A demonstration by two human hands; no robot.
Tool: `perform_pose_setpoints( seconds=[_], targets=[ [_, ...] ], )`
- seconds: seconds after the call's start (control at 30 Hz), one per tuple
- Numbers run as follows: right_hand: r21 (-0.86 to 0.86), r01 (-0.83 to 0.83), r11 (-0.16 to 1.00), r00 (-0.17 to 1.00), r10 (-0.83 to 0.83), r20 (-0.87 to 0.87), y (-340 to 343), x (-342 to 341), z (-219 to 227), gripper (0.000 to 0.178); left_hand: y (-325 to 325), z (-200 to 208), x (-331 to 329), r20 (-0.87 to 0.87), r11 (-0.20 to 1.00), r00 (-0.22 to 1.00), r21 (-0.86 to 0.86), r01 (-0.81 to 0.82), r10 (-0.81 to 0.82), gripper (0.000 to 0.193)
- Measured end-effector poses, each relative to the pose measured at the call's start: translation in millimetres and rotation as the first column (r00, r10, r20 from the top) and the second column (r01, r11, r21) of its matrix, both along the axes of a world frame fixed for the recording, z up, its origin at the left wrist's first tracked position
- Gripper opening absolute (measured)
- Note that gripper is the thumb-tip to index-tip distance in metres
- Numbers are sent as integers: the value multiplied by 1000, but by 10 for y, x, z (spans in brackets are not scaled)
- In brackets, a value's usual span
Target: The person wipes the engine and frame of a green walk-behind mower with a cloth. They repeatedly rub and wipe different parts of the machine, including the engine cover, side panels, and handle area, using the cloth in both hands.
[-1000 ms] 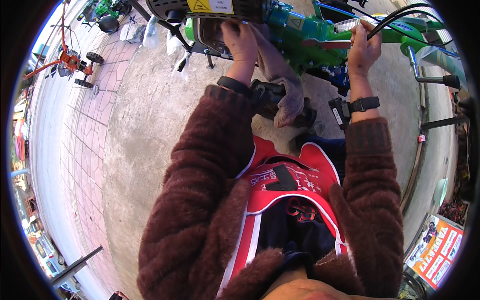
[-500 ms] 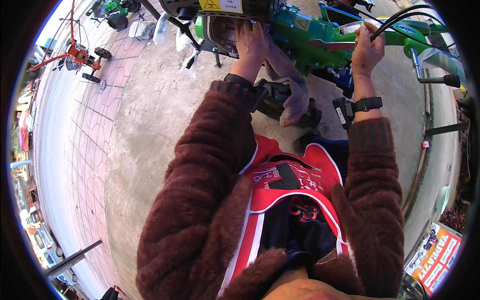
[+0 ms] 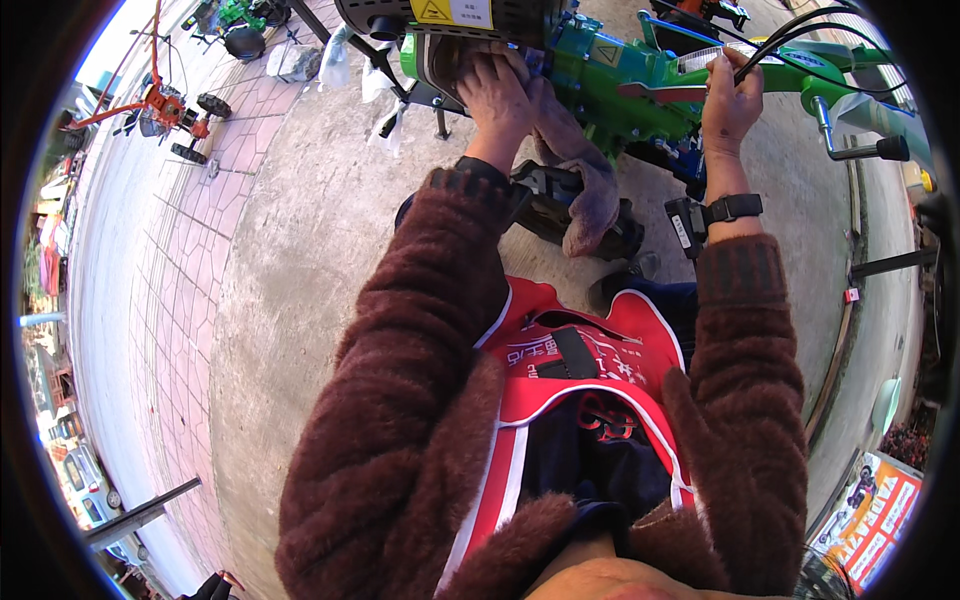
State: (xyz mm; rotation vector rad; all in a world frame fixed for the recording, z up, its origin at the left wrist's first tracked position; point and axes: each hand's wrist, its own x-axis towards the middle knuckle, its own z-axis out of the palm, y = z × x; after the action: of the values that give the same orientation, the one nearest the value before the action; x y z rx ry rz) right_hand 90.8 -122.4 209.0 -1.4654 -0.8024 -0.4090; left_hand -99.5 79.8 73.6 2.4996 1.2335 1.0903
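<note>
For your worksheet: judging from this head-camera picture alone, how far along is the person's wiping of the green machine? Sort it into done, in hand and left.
Done: nothing shows clearly as finished; how clean the green machine is cannot be judged.
In hand: the left hand presses a greyish cloth against the engine housing, while the right hand grips the frame beside the black cables.
Left: the handlebar and lower parts are untouched by either hand.
</note>
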Motion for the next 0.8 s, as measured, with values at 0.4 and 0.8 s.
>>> perform_pose_setpoints(
  seconds=[0.4, 0.8],
  targets=[
    [37, -6, 999, 1000, 6, 21, 5, 17, -27, 18, 84, -13, -15, -37, 1000, 999, 7, -24, 24, 60],
    [9, 23, 1000, 999, -24, 26, 7, -9, 12, 18, 90, -173, -181, -120, 978, 992, 201, 60, -36, 41]
  ],
)
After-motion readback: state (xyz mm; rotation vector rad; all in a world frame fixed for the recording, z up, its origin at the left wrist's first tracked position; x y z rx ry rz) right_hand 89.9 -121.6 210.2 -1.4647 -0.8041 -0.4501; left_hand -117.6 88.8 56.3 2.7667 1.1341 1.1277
